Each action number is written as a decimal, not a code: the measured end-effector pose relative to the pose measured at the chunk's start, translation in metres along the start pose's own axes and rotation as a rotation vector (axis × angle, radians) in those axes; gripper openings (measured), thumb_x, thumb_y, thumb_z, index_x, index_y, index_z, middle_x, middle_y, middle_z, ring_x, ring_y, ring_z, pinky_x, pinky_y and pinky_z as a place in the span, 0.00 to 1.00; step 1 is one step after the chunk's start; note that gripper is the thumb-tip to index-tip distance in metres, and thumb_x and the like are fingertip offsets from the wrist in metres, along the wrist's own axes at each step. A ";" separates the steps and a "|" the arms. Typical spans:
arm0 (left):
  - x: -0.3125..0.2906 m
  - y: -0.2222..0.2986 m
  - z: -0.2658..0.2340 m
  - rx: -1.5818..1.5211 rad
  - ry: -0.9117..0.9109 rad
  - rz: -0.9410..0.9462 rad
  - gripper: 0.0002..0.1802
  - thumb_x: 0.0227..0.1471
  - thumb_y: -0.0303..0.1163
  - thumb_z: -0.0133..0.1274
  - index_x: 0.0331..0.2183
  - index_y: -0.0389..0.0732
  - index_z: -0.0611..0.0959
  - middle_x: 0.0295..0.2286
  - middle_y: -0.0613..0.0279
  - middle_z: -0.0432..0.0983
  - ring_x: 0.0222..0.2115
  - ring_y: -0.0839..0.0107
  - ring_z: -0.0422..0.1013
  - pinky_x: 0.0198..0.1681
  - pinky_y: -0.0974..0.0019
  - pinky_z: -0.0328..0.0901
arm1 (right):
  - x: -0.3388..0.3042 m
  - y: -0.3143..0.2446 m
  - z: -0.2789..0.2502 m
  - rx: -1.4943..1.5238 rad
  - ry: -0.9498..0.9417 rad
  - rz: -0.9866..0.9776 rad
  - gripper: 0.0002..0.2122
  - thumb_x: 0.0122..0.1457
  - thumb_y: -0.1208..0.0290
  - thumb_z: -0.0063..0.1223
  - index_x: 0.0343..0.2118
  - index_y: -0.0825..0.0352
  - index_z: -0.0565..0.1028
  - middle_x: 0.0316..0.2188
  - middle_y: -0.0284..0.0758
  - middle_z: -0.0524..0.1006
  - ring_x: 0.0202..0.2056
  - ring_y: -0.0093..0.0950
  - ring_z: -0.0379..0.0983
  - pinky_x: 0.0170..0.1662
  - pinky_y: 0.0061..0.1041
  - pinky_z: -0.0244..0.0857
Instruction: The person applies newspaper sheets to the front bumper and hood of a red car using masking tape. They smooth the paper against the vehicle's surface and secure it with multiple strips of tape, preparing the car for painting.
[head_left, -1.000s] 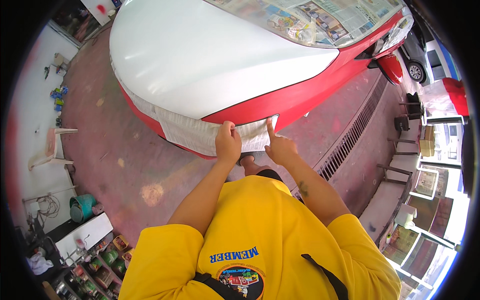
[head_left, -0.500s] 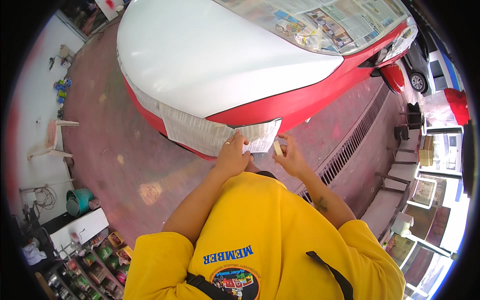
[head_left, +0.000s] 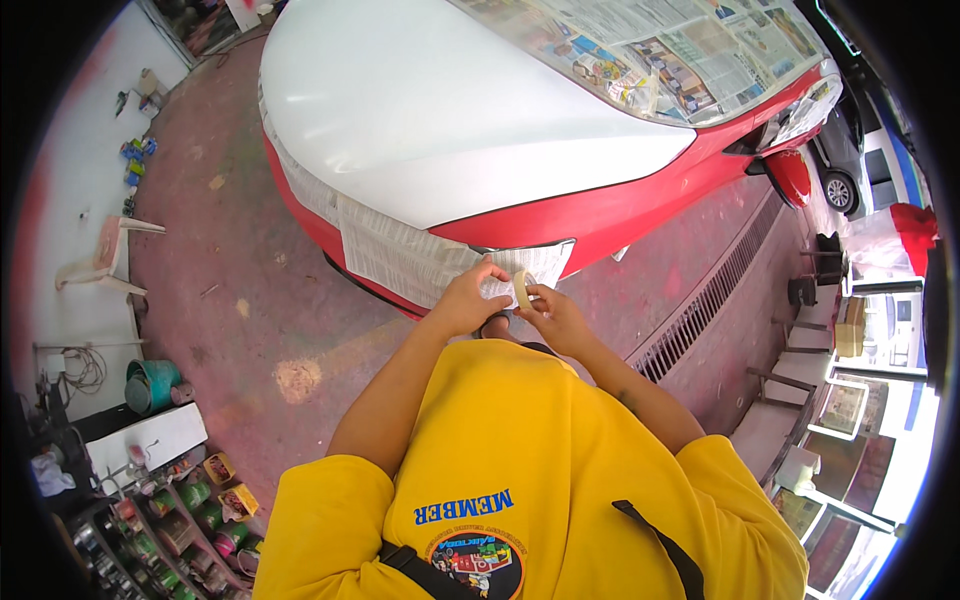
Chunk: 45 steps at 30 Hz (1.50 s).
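Note:
My right hand (head_left: pixel 556 322) grips a roll of cream masking tape (head_left: pixel 522 290) between thumb and fingers, its ring turned toward my left hand. Just left of the roll is my left hand (head_left: pixel 468 301), thumb and forefinger curved apart with a gap between them. Whether a strip of tape runs between the hands is too small to see. Behind them, newspaper sheets (head_left: pixel 385 262) cover the headlight and front bumper area of a red car (head_left: pixel 575 218) with a white hood (head_left: pixel 450 110).
More newspaper (head_left: pixel 660 60) covers the windshield. A floor grate (head_left: pixel 710 280) runs along the right. At left stand a white plastic chair (head_left: pixel 105 255) and a green bucket (head_left: pixel 150 387). Shelves with cans (head_left: pixel 185 520) fill the lower left. A dark car (head_left: pixel 840 160) is at far right.
My right hand has brought the tape roll left, close to my left hand. The left hand has come off the newspaper's surface, its thumb and forefinger now spread. The view has shifted slightly.

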<state>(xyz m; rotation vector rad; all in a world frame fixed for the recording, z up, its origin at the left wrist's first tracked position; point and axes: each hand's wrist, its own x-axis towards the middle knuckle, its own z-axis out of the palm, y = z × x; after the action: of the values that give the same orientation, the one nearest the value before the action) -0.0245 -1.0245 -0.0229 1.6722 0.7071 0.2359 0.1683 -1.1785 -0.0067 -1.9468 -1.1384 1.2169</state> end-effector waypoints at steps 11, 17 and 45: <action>-0.001 -0.009 0.007 0.046 0.113 0.003 0.28 0.51 0.36 0.75 0.52 0.42 0.84 0.71 0.38 0.63 0.69 0.45 0.68 0.68 0.54 0.66 | 0.010 -0.038 0.013 -0.073 0.003 -0.038 0.32 0.62 0.76 0.65 0.70 0.65 0.71 0.46 0.48 0.89 0.46 0.38 0.89 0.52 0.35 0.78; -0.001 -0.010 0.011 0.036 0.110 -0.022 0.24 0.52 0.33 0.74 0.49 0.39 0.85 0.70 0.37 0.66 0.72 0.48 0.64 0.70 0.55 0.63 | 0.012 -0.030 0.017 -0.096 0.025 -0.046 0.30 0.63 0.77 0.63 0.69 0.66 0.70 0.47 0.49 0.88 0.44 0.39 0.89 0.53 0.35 0.78; 0.002 -0.031 0.026 -0.025 0.211 0.005 0.26 0.55 0.38 0.73 0.52 0.40 0.85 0.71 0.44 0.67 0.69 0.50 0.69 0.69 0.55 0.65 | 0.017 -0.016 0.007 -0.119 0.017 -0.071 0.33 0.62 0.80 0.67 0.71 0.68 0.71 0.47 0.45 0.89 0.49 0.32 0.87 0.51 0.31 0.78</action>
<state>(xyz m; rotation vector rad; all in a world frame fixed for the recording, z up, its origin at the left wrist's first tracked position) -0.0193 -1.0427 -0.0583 1.6399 0.8534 0.4272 0.1596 -1.1553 -0.0042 -1.9821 -1.2864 1.1164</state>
